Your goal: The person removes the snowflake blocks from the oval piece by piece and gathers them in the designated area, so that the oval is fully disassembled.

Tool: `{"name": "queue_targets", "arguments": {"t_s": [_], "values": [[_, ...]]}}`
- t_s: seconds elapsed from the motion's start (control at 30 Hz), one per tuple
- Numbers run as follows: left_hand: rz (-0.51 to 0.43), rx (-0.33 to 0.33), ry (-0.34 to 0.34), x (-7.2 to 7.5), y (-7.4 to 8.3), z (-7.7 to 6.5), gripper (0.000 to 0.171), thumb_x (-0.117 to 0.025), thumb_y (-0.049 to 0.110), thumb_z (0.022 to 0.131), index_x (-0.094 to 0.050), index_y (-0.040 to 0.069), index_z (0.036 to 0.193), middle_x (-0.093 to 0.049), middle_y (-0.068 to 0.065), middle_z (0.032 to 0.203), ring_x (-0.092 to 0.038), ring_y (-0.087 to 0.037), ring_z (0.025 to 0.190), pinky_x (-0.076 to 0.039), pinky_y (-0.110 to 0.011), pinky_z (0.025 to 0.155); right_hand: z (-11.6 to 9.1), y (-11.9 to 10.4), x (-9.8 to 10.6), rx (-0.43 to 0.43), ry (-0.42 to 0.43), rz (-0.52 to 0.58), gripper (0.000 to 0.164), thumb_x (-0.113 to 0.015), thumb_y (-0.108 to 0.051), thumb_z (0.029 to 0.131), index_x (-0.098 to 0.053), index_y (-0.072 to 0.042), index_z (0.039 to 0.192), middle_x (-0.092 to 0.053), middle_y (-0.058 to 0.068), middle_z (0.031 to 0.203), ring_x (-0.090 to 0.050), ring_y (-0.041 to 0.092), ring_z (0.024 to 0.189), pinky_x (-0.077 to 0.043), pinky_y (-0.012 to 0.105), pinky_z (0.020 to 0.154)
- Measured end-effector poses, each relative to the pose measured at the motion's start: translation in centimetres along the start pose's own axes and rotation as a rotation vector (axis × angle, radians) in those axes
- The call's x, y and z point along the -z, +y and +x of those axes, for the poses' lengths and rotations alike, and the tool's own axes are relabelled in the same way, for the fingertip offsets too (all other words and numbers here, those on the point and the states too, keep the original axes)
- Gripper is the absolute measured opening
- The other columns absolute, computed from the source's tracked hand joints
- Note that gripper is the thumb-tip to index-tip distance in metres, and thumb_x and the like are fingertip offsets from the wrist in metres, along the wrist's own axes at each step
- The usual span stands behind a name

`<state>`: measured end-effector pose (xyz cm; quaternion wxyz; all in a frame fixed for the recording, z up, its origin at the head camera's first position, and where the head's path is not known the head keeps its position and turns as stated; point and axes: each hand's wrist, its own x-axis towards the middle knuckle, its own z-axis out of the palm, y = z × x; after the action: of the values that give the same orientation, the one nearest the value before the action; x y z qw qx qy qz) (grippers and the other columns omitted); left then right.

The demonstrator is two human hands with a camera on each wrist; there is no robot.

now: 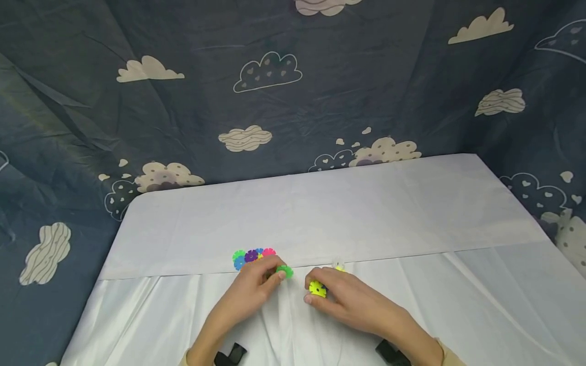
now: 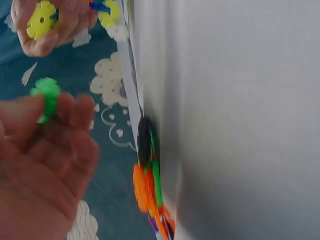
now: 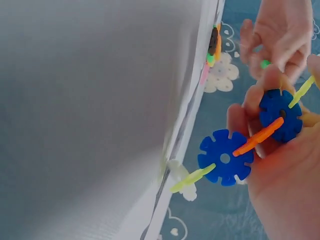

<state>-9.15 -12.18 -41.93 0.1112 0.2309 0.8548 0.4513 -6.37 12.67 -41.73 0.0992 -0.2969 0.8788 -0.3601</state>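
My left hand point(image 1: 249, 287) pinches a green snowflake disc point(image 1: 287, 272) between thumb and fingertips; the left wrist view shows the same green disc blurred. To its right, my right hand point(image 1: 359, 302) holds a chain of interlocked snowflake discs, with a yellow disc point(image 1: 317, 289) at the near end. In the right wrist view the chain runs through a blue disc point(image 3: 270, 107), an orange disc point(image 3: 260, 137), another blue disc point(image 3: 214, 148) and a yellow disc point(image 3: 192, 178). A whitish piece point(image 3: 188, 192) shows beside that yellow one. The two hands are apart.
A small pile of loose snowflake discs point(image 1: 251, 255) in several colours lies just beyond my left hand. White cloth point(image 1: 366, 213) covers the table, with a seam across it. A dark cloud-print curtain point(image 1: 192, 112) hangs behind and at the sides.
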Motion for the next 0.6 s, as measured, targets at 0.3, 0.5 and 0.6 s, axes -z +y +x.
{"name": "queue_targets", "arguments": {"t_s": [0.3,0.5,0.6], "values": [[0.106,0.141,0.149,1.1,-1.6,0.1,0.016,-0.066,0.001,0.091,-0.073,0.010,0.101,-0.063,0.007,0.090,-0.056,-0.012,0.081,-0.049,-0.030,0.072,0.1,0.1,0.1,-0.062,0.019,0.001,0.043,-0.050,-0.058,0.096,-0.050,-0.020,0.117,-0.053,-0.015,0.095,-0.052,0.006,0.079,-0.044,0.027,0.073],[0.122,0.188,0.246,1.1,-1.8,0.1,0.014,-0.074,0.002,0.085,-0.073,0.012,0.096,-0.056,0.008,0.080,-0.051,-0.014,0.071,-0.044,-0.027,0.061,0.3,0.1,0.1,-0.108,0.001,0.062,0.048,-0.055,-0.060,0.092,-0.044,-0.021,0.118,-0.051,-0.008,0.085,-0.050,0.007,0.072,-0.044,0.026,0.068],[0.101,0.155,0.264,0.7,-1.1,0.1,0.012,-0.073,0.007,0.087,-0.073,0.014,0.097,-0.058,0.010,0.083,-0.051,-0.013,0.071,-0.044,-0.027,0.062,0.2,0.1,0.1,-0.117,0.005,0.072,0.047,-0.057,-0.061,0.091,-0.041,-0.024,0.115,-0.051,-0.005,0.084,-0.049,0.006,0.069,-0.044,0.026,0.066]]}}
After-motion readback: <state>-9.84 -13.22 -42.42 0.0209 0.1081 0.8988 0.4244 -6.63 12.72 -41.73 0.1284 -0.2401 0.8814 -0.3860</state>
